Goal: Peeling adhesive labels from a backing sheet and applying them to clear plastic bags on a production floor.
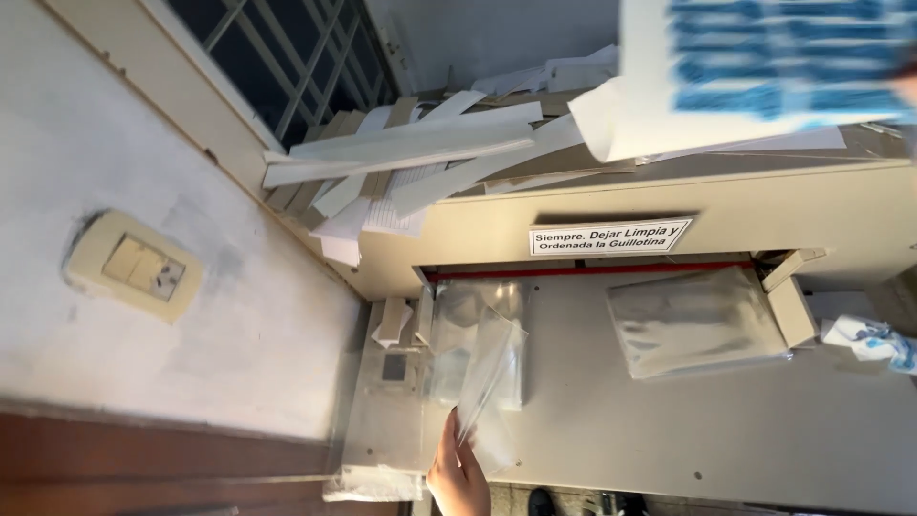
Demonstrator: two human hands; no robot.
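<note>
Clear plastic sheets (487, 368) were pinched in the left hand (457, 473) at six o'clock, fingers clamped on their lower edge. One stack (693, 320) already lay at three o'clock under the cutter's red bar (583, 270). Right hand (906, 88) blurred at one o'clock against printed sheet (755, 72); grip unclear.
</note>
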